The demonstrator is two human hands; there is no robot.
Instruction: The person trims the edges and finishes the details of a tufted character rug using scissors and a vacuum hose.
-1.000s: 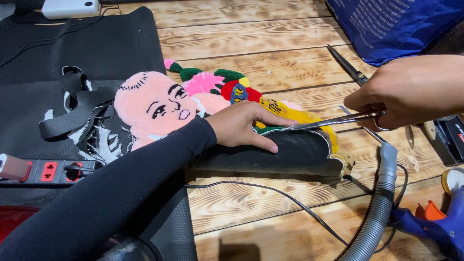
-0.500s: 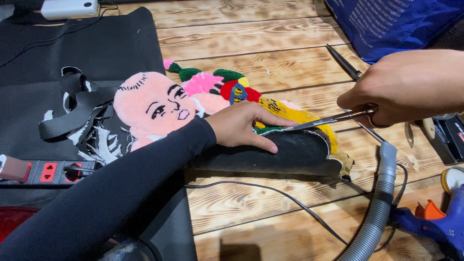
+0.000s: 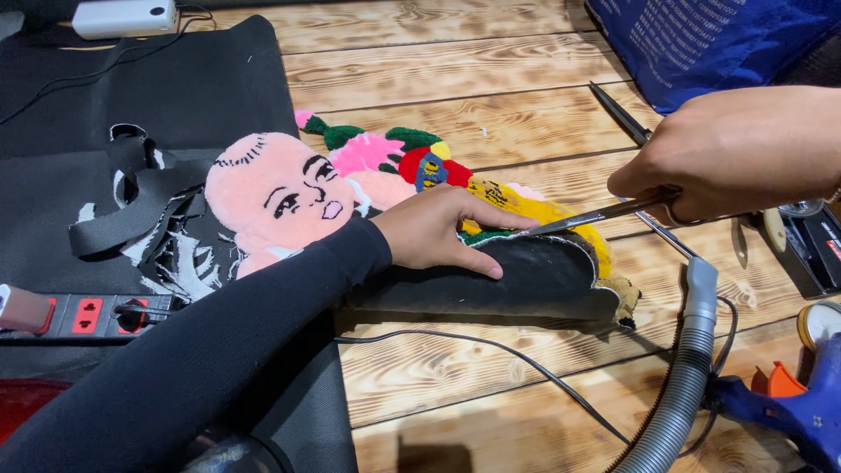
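Scissors (image 3: 585, 216) closed further since a second ago; right hand (image 3: 731, 158) grips them, left hand (image 3: 438, 229) flat, open, pinning folded rug (image 3: 526, 271) edge steady for trimming

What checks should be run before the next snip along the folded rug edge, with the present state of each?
1. Left hand pins the folded tufted rug flat: ok.
2. Right hand grips the scissors: ok.
3. Blade tips sit at the rug's edge: ok.
4. Left fingertips clear of the blades: not ok, they lie right beside the tips.
5. Vacuum hose clear of the cut line: ok.
6. Blade opening: cannot tell.
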